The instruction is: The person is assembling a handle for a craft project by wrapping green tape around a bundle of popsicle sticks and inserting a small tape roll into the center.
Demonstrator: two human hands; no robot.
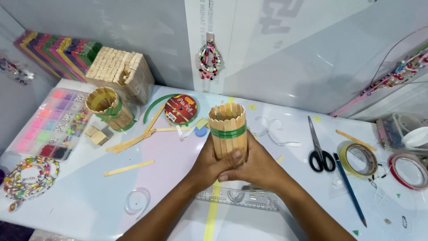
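A cylinder made of upright wooden craft sticks [228, 121], bound by a green ribbon band, stands on the table's middle. My left hand [207, 166] and my right hand [256, 166] both wrap its lower part, thumbs meeting in front. A second stick cylinder with green ribbon [108, 107] stands at the left. A green ribbon roll [180, 109] lies behind it, its tail curling left. Loose sticks [133, 141] lie scattered between them.
Bead organiser box [55, 125] and bead strings [27, 177] at the left. A stack of sticks [120, 71] at the back. Black scissors [318, 145], blue pencil [350, 187], two tape rolls [359, 158] [409, 169] at the right. A clear ruler [240, 197] lies under my wrists.
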